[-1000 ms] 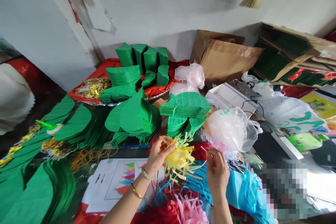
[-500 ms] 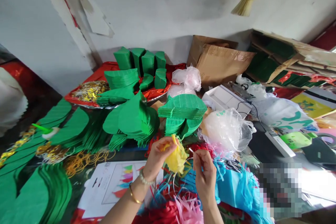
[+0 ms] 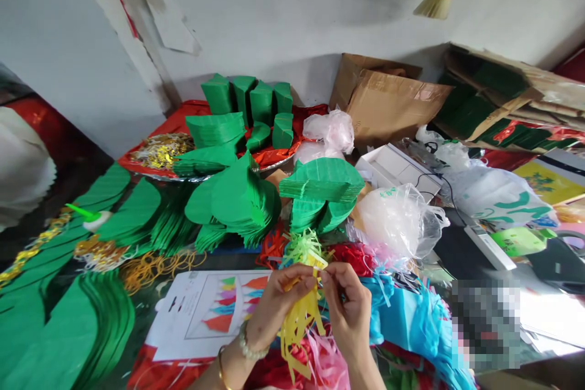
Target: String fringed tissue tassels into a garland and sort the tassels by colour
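A yellow fringed tassel (image 3: 299,326) hangs from the pinched thumb and fingers of my left hand (image 3: 274,304), its strips pointing down. Close beside it, my right hand (image 3: 350,304) is closed in a pinch on a small white strip (image 3: 320,268) at the tassel's top. The fingertips of both hands nearly meet there. Pale green fringe (image 3: 304,247) shows just behind the fingertips. Below my hands lie pink fringe (image 3: 326,356) and red pieces, and blue tassels (image 3: 406,323) spread to the right.
Green leaf-shaped stacks (image 3: 237,195) stand behind and to the left. A printed white card (image 3: 178,323) lies left of my hands, near orange rubber bands (image 3: 150,268). Plastic bags (image 3: 397,219), a white box (image 3: 388,164) and a cardboard box (image 3: 393,106) sit at the back right.
The yellow tassel has turned from a bunched, upright hold to hanging down. My right hand has moved left with the white strip, up against the tassel beside my left fingers.
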Action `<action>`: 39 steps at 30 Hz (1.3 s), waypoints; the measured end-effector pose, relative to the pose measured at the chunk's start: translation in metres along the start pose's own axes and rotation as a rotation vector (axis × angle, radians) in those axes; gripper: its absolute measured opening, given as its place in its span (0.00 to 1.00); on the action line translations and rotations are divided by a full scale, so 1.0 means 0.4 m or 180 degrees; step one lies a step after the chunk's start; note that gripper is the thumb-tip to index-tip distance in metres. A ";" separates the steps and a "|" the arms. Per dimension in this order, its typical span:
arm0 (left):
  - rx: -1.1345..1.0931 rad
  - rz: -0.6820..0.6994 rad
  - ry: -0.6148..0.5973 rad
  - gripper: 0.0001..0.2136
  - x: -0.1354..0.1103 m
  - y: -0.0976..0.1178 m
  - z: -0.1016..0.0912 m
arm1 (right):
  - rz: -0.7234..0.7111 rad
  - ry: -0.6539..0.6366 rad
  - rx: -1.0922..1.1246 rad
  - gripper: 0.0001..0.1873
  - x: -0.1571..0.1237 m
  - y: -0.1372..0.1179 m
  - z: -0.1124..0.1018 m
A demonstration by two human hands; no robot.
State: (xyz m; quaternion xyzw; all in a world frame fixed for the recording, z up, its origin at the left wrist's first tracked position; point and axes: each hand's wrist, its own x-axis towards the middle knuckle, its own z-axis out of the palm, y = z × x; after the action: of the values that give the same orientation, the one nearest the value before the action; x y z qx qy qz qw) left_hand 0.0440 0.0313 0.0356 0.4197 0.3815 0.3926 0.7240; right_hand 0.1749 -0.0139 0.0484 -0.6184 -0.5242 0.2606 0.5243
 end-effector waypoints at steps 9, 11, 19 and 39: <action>0.0730 0.0345 -0.0120 0.10 0.005 0.008 -0.015 | 0.0076 -0.0369 -0.0129 0.11 0.010 0.001 -0.012; 0.1026 0.0420 -0.0295 0.09 0.005 0.016 -0.024 | 0.0158 -0.0595 -0.0050 0.11 0.016 0.001 -0.019; 0.2062 0.0621 -0.0632 0.08 0.003 0.047 -0.041 | -0.0106 -0.0768 -0.0363 0.09 0.019 0.022 -0.014; 0.2914 0.2163 -0.0191 0.08 -0.038 0.043 -0.028 | 0.0839 -0.0525 0.1255 0.20 -0.041 0.064 0.017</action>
State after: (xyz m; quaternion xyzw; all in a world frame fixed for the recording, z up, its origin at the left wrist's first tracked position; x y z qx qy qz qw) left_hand 0.0237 0.0269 0.0505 0.8007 0.3355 0.3859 0.3120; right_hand 0.1732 -0.0240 0.0190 -0.5438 -0.4191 0.4735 0.5518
